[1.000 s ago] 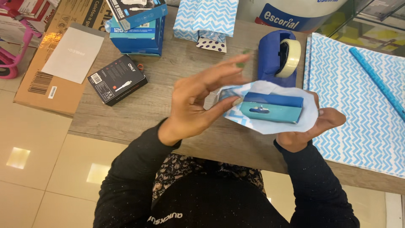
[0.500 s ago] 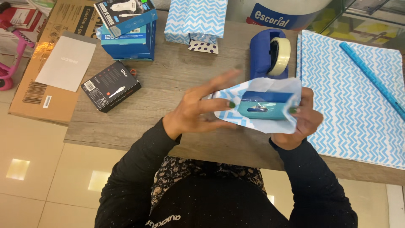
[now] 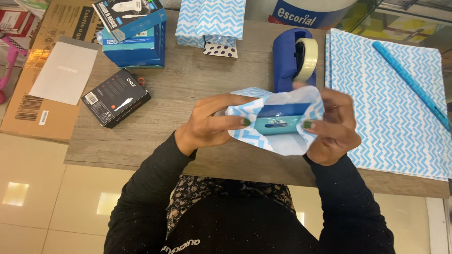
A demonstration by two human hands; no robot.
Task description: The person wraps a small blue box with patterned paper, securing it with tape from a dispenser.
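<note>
Between both hands, blue box (image 3: 278,118), chevron paper (image 3: 287,143)

Blue box (image 3: 278,117) w/ teal edge in blue-white zigzag paper (image 3: 245,115); blue tape dispenser (image 3: 287,59).

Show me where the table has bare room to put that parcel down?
Bare wood lies between the black box, the tape dispenser and the left hand. The far edge is crowded with blue boxes and a wrapped packet; wrapping sheets cover the right.
</note>
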